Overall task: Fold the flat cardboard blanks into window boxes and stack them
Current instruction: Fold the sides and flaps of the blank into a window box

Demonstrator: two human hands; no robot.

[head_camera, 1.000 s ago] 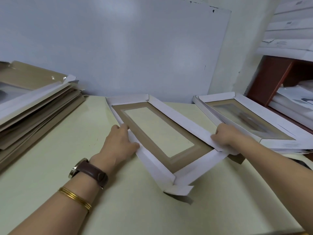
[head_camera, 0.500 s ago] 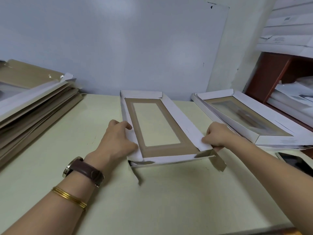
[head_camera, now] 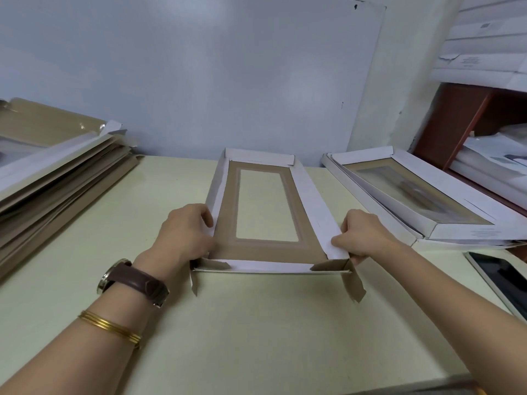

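My left hand (head_camera: 185, 232): the fingers are curled over the left side wall of the half-folded white and brown cardboard window box (head_camera: 268, 253), close to its near corner. The fingertips lie on the inner face of this wall.
My right hand (head_camera: 362, 235): thumb and forefinger pinch the white right side wall, just by the near right corner. The other fingers are curled under, and I cannot tell what they touch.
Where the box is: in the middle of the pale yellow-green table (head_camera: 256, 337), its length pointing away from me, its base on the table, between my two hands.
Box walls: the two long walls and the far end wall stand up. The near end wall is low. One brown corner tab sticks out toward me at each near corner.
Left of the table: a tall pile of flat brown and white cardboard blanks (head_camera: 57, 166), well apart from the box.
Right of the table: a stack of folded white window boxes (head_camera: 470, 232), near my right hand but not touching it.
Right edge: a dark flat phone with a light rim (head_camera: 502, 277) lies on the table.
My left wrist: a watch with a brown leather strap (head_camera: 134, 280) and thin gold bangles (head_camera: 111, 327).
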